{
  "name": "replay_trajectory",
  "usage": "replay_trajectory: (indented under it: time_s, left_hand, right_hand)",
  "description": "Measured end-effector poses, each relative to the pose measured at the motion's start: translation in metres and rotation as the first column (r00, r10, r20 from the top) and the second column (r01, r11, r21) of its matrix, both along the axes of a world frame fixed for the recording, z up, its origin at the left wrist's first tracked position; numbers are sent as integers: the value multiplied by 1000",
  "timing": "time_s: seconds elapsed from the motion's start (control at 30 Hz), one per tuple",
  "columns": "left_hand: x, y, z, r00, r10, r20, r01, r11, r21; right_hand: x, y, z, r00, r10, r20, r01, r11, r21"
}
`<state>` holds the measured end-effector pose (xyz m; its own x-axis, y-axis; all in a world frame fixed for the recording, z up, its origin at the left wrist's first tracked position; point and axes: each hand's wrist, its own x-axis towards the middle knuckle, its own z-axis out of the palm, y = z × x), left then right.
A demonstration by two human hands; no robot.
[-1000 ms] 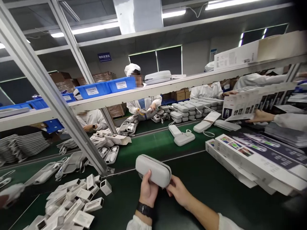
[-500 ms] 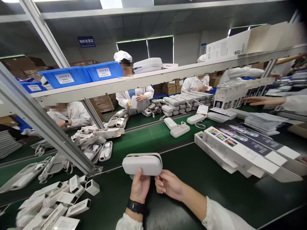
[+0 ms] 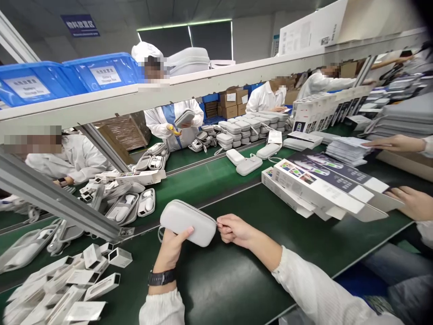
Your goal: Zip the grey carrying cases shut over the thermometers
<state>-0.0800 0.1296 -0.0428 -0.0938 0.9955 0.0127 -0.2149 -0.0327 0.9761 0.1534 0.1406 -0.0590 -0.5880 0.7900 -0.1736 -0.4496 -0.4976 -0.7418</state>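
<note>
My left hand point(image 3: 172, 249) is closed around a pale grey zip case point(image 3: 186, 222), thumb on its front face. The case is held above the green surface, tilted down to the right, with its seam closed along the visible top edge. A wrist strap point(image 3: 160, 234) loops out at its left end. At the right end of the seam, my right hand point(image 3: 235, 231) pinches the zipper pull, which is mostly hidden by the fingertips. More grey cases point(image 3: 251, 165) lie on the belt beyond.
Small white boxes point(image 3: 101, 286) are heaped at the left by a slanted metal post point(image 3: 67, 198). Long printed cartons point(image 3: 318, 187) lie at the right, near a co-worker's hands point(image 3: 411, 201). Blue bins point(image 3: 101, 72) stand on the overhead shelf point(image 3: 203, 83). Co-workers sit across the belt.
The case has turned from level to slanting down rightward, and the gap along its top edge has closed. My right hand has moved up beside its right end. The view has shifted rightward.
</note>
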Motion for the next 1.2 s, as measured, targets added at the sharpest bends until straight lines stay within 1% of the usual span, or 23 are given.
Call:
replay_trajectory:
  time_s: [0.07, 0.13, 0.2, 0.27, 0.33, 0.37, 0.47, 0.57, 0.63, 0.73, 0.83, 0.97, 1.03, 1.1, 1.2]
  left_hand:
    - [-3, 0, -2, 1000, 0, -29, 0, 1000, 8]
    - [-1, 1, -6, 1000, 26, 16, -26, 999, 20]
    - [5, 0, -10, 988, 33, 151, -39, 999, 35]
    - [15, -1, -11, 956, 5, 294, -22, 998, 55]
    - [23, -2, -10, 930, -6, 368, -23, 997, 74]
    - [25, -3, -10, 924, 11, 382, -44, 996, 77]
    - [29, -4, -10, 916, 77, 393, -106, 993, 53]
    - [28, -3, -12, 906, 104, 410, -118, 993, 9]
    - [28, -2, -14, 898, 121, 423, -126, 992, -17]
    - [29, -2, -13, 888, 133, 439, -135, 990, -27]
    - [34, -2, -10, 882, 132, 453, -141, 990, -13]
    - [41, -2, -7, 873, 168, 458, -184, 983, -9]
    - [42, -1, -7, 877, 180, 446, -188, 982, -26]
    - [42, -1, -8, 883, 192, 427, -192, 980, -44]
    - [42, 0, -8, 884, 215, 416, -215, 975, -48]
  right_hand:
    - [0, -1, 2, 999, 44, 2, -44, 998, -44]
    - [-2, -3, 3, 999, 33, -16, -33, 999, -40]
    - [-6, -6, 3, 1000, -22, -18, 23, 1000, 15]
    - [-12, -10, 1, 997, -74, 6, 73, 995, 72]
    - [-19, -14, -3, 994, -94, 48, 90, 993, 82]
    - [-22, -16, -5, 993, -101, 63, 96, 992, 76]
    - [-31, -22, -8, 990, -131, 59, 128, 991, 50]
    - [-34, -27, -5, 990, -140, -17, 140, 990, 25]
    - [-33, -29, -2, 990, -117, -80, 123, 990, 62]
    - [-30, -31, 3, 989, -74, -125, 95, 981, 169]
    - [-33, -33, 2, 991, -99, -91, 117, 969, 217]
    - [-44, -39, -6, 978, -208, -21, 207, 954, 216]
    - [-47, -41, -8, 973, -231, 4, 225, 953, 203]
    - [-46, -42, -7, 984, -178, 11, 174, 972, 158]
    - [-43, -41, -4, 999, -32, 9, 31, 995, 95]
